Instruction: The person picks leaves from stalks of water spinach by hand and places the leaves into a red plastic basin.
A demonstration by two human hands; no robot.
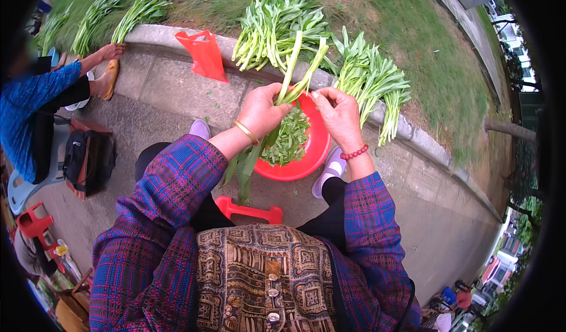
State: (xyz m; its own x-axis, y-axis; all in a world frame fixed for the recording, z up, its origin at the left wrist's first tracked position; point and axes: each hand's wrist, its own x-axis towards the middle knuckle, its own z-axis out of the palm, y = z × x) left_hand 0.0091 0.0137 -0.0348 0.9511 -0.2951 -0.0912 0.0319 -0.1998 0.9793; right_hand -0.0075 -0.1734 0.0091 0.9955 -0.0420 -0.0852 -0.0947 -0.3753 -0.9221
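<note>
My left hand (264,111) grips a few leafy green vegetable stalks (289,69), cut ends pointing up and leaves hanging down over my wrist side. My right hand (338,111) is just right of the stalks, thumb and forefinger pinched together near one stem; whether a thin strip is between them I cannot tell. Beneath both hands stands a red plastic basin (319,148) holding loose green leaves (285,142). Beyond it, a large bunch of the leafy stalks (278,27) lies over the stone kerb, with smaller bunches (376,80) to its right.
A red plastic bag (205,53) hangs at the kerb (150,36). Part of a red plastic stool (250,211) shows between my legs. At left, another person in a blue top (26,111) touches a bunch of stalks (143,9); a black bag (86,159) is near them. Grass lies beyond the kerb.
</note>
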